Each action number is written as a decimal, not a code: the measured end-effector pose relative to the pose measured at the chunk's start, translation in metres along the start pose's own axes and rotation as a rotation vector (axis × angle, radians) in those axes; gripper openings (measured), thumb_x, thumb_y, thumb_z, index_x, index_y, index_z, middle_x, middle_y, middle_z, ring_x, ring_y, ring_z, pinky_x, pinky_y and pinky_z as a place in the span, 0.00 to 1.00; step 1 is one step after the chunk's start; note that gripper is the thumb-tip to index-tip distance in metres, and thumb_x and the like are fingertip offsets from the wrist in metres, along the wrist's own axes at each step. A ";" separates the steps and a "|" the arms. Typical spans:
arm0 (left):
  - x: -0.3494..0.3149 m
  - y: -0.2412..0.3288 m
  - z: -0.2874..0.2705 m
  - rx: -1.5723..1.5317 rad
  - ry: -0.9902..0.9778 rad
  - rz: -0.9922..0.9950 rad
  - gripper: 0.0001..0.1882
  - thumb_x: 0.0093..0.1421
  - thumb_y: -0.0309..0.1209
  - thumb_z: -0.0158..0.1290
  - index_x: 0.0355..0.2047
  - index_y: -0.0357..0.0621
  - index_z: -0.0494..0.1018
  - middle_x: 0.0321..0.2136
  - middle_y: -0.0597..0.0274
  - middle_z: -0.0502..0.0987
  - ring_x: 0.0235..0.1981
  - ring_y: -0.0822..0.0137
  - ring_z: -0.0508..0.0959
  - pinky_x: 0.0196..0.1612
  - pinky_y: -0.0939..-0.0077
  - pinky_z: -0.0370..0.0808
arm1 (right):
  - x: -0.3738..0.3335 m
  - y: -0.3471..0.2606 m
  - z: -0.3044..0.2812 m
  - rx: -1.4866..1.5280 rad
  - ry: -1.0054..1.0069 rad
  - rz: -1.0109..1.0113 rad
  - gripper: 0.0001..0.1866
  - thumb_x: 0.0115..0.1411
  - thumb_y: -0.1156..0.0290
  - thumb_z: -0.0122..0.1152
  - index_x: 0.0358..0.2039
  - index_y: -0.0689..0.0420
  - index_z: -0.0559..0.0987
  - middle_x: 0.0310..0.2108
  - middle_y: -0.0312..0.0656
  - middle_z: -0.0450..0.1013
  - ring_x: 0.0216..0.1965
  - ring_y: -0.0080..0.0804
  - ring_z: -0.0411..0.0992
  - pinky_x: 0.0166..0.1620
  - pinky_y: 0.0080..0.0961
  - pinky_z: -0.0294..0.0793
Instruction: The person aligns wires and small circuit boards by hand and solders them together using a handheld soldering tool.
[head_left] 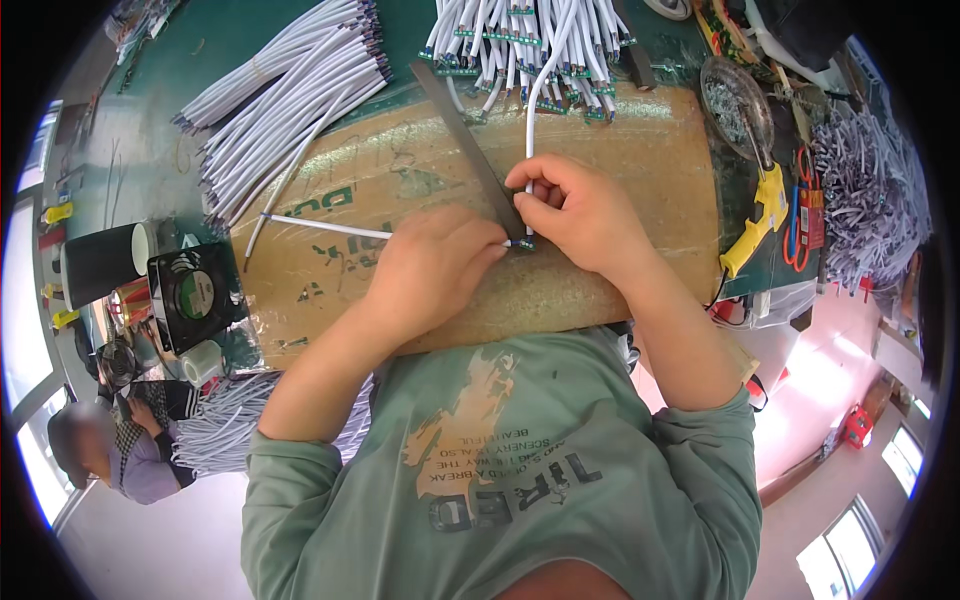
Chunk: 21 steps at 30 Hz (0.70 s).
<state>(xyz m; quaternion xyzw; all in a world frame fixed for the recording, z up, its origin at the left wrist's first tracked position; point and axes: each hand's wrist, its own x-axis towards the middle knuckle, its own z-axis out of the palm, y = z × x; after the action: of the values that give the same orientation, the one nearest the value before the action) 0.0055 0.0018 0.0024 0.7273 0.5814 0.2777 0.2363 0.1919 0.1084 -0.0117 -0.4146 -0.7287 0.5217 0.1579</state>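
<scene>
My left hand [435,265] is closed around a white cable [330,227], which runs off to the left across the brown cardboard sheet [640,150]. Its fingertips press close to a small green circuit board [525,244] on the cardboard. Just above the board, my right hand [585,215] pinches a second white cable [531,125], whose upper part stretches up to a heap of cables. Under the right fingers its lower part is partly hidden. A flat dark metal bar [462,137] lies slantwise between the hands, its lower end near my right fingertips.
Bundled white cables [290,90] lie far left; cables with small green boards [520,45] are heaped at the back. On the right are a yellow-handled hot glue gun [755,225], a round dish [738,105] and orange-handled pliers [800,225]. A black fan [190,293] stands left; another person [120,450] sits beyond.
</scene>
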 end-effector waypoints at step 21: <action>-0.004 -0.001 0.002 -0.007 0.026 -0.089 0.06 0.58 0.27 0.61 0.36 0.42 0.78 0.34 0.55 0.79 0.37 0.50 0.80 0.39 0.60 0.76 | 0.003 -0.002 0.012 0.116 0.045 -0.094 0.12 0.61 0.68 0.66 0.44 0.57 0.81 0.27 0.39 0.76 0.27 0.28 0.73 0.32 0.26 0.73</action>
<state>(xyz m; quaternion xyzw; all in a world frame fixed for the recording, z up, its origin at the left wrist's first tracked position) 0.0054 -0.0016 0.0001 0.6964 0.6152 0.2783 0.2433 0.1813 0.1031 -0.0148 -0.3819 -0.7121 0.5457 0.2222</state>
